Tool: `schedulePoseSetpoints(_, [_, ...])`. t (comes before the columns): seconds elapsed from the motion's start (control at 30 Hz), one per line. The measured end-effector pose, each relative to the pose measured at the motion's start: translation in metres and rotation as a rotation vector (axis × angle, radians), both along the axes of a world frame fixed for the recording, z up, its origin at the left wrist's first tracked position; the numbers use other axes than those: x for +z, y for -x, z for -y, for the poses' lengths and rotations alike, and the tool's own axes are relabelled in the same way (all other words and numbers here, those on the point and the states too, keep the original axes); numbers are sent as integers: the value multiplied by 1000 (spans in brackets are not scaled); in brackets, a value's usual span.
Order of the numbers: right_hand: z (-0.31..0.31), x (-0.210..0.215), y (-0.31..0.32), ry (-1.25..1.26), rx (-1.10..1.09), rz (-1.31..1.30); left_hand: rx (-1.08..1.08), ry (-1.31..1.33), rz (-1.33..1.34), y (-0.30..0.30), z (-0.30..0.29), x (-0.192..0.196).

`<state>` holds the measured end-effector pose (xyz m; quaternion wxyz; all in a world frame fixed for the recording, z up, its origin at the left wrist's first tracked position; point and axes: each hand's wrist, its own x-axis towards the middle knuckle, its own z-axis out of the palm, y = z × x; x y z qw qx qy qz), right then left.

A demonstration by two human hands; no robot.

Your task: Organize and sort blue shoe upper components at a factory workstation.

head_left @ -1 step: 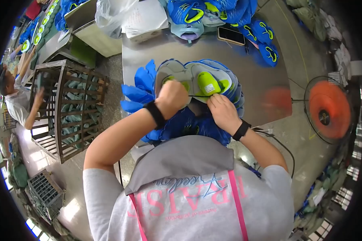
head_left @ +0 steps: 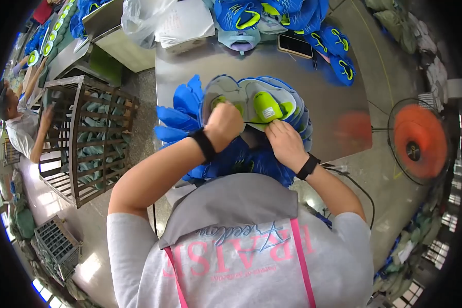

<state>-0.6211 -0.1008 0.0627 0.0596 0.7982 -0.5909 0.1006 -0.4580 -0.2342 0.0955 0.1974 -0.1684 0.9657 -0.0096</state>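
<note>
A bundle of blue shoe uppers [head_left: 300, 105] with grey lining and yellow-green parts lies fanned out before me, at the near side of the metal table. My left hand [head_left: 225, 124] is closed in a fist over the left grey-lined upper [head_left: 226, 87]; what its fingers hold is hidden. Pinched at the lower edge of the right upper [head_left: 265, 105], below its yellow-green piece, are the fingers of my right hand [head_left: 286, 145]. A thin dark line [head_left: 255, 123] runs between the two hands. More blue pieces [head_left: 177, 113] stick out to the left.
More blue shoes [head_left: 272, 15] and a phone [head_left: 295, 46] lie at the table's [head_left: 231, 64] far side, near a white plastic bag [head_left: 138, 23]. An orange fan [head_left: 421, 138] stands right. Left, a person [head_left: 23, 126] reaches toward a slatted rack [head_left: 79, 138] holding greenish pieces.
My left hand has shifted slightly to the right, and the left upper's edge has moved right with it. My right hand stays almost in place.
</note>
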Motion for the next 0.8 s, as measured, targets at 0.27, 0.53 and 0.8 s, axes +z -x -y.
schedulePoseSetpoints(0.27, [1,4,12,-100,8,-196,-160,196,-190,26,-10,-36])
schedulePoseSetpoints(0.53, [-19,10,14,-129,15,-126,-149,17,-312,48,-39,-47])
schedulePoseSetpoints(0.8, [-38,10,10,-191,-65,-105,-33,-278,-327,85,-41,-63])
